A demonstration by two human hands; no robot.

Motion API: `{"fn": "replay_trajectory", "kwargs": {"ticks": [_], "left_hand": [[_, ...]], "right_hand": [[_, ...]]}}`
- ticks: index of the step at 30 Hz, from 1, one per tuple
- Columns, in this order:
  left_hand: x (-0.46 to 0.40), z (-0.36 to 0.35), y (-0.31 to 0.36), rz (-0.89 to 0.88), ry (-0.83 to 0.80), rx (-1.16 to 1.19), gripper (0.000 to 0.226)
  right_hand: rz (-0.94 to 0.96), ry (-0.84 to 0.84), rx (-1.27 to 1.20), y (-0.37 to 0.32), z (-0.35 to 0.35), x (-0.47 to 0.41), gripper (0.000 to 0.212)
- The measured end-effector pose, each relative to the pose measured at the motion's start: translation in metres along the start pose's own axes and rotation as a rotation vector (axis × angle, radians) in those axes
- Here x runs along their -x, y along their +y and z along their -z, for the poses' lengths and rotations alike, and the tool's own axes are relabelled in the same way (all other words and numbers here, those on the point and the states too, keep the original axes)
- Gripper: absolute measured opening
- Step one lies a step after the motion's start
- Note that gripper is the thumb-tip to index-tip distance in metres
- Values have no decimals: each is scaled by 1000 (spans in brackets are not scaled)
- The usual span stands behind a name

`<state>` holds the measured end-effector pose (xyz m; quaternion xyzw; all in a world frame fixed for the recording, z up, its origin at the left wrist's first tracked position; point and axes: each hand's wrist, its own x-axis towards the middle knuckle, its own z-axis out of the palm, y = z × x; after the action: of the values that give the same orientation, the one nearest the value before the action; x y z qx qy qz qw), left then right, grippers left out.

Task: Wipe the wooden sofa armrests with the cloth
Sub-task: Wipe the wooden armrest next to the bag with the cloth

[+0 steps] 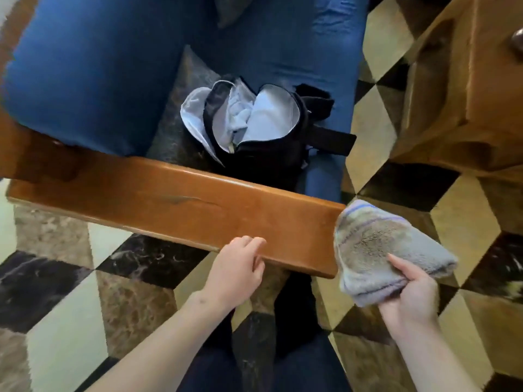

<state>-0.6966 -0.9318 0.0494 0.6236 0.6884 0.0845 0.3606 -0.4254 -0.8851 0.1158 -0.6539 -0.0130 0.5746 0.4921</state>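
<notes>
A glossy brown wooden armrest (181,205) runs from the left edge to the lower middle, with a dark scratch on its top. My left hand (237,267) rests on its near edge close to the front end, fingers curled over the wood and holding nothing. My right hand (410,295) grips a folded grey cloth (376,244) with pale purple stripes. The cloth is pressed against the armrest's front end face at the right.
The sofa's blue seat cushions (93,66) lie behind the armrest, with an open black backpack (254,128) on a grey cushion. A wooden cabinet (467,89) stands at the upper right. The floor has a cube-pattern marble tiling (85,306). My dark-clothed legs show below.
</notes>
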Motion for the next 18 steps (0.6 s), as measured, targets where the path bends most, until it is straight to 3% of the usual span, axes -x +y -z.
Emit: {"fn": "replay_trajectory", "kwargs": {"ticks": [2, 6, 8, 10, 11, 14, 18], "left_hand": [[-20, -4, -12, -172, -29, -107, 37], [-44, -25, -36, -321, 6, -223, 39], [-47, -40, -42, -356, -4, -274, 47], [-48, -58, -44, -354, -17, -304, 50], [-50, -69, -44, -336, -15, -293, 51], [-45, -82, -41, -281, 46, -212, 49], [-42, -86, -43, -258, 110, -134, 49]], "right_hand": [[85, 45, -57, 14, 1, -6, 43], [328, 116, -14, 41, -11, -20, 41], [540, 78, 209, 51, -16, -24, 33], [714, -1, 581, 60, -19, -36, 27], [760, -62, 776, 65, -18, -46, 36], [790, -286, 1150, 87, -24, -74, 72], [670, -268, 1365, 127, -42, -100, 80]]}}
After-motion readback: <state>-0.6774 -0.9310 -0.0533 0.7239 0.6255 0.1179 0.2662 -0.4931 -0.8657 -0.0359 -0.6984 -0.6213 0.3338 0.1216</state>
